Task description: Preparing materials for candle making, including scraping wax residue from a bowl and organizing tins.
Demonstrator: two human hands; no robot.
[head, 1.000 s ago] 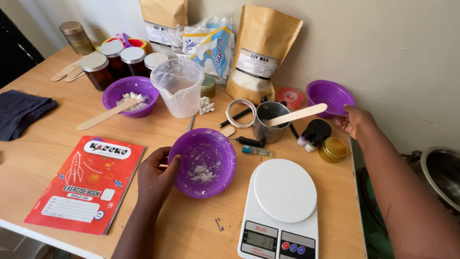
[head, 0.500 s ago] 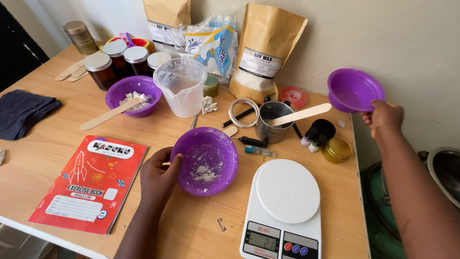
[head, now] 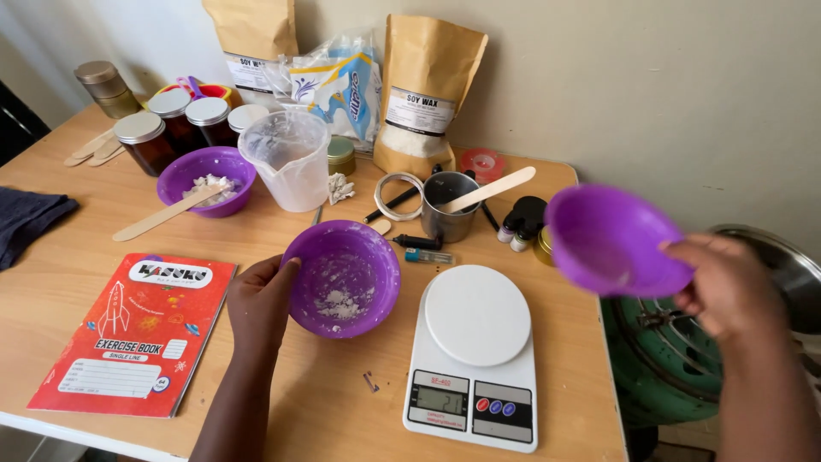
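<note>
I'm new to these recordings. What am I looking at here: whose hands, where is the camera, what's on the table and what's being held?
No machine: a person works bare-handed, filmed by a camera on their head looking down. The left hand grips the rim of a purple bowl with white crumbs, resting on the wooden table. The right hand holds an empty purple bowl tilted in the air beside the table. Also there: a white kitchen scale, a red exercise book, a plastic jug, a metal cup with a wooden stick, amber jars and brown pouches.

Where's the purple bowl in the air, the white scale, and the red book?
Purple bowl (head: 609, 239), head view, inner wall.
White scale (head: 476, 314), head view, round plate.
Red book (head: 137, 329), head view, cover middle.
</note>
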